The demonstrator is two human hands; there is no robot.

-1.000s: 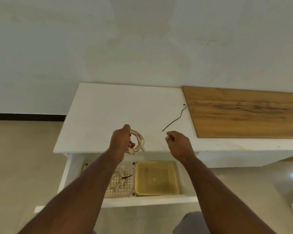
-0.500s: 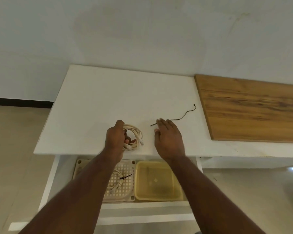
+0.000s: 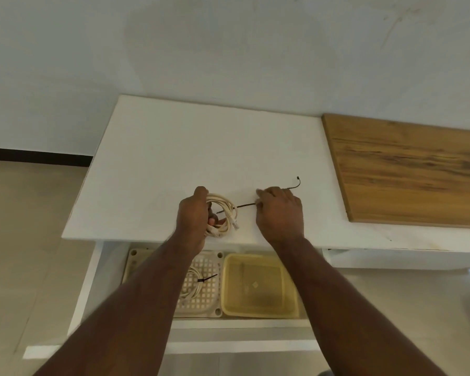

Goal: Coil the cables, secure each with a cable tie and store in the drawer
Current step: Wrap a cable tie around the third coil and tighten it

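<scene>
Cable (image 3: 223,213) is kept coiled on the white surface (image 3: 174,158), clenched in the left hand (image 3: 193,213). Black tie (image 3: 244,207) is pinched by the right hand (image 3: 278,210). Tip should be threaded through the loops while the coil is held tight. Drawer (image 3: 98,267) below is open.

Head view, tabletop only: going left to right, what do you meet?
Left hand → coiled cable → cable tie → right hand → wooden board.
</scene>
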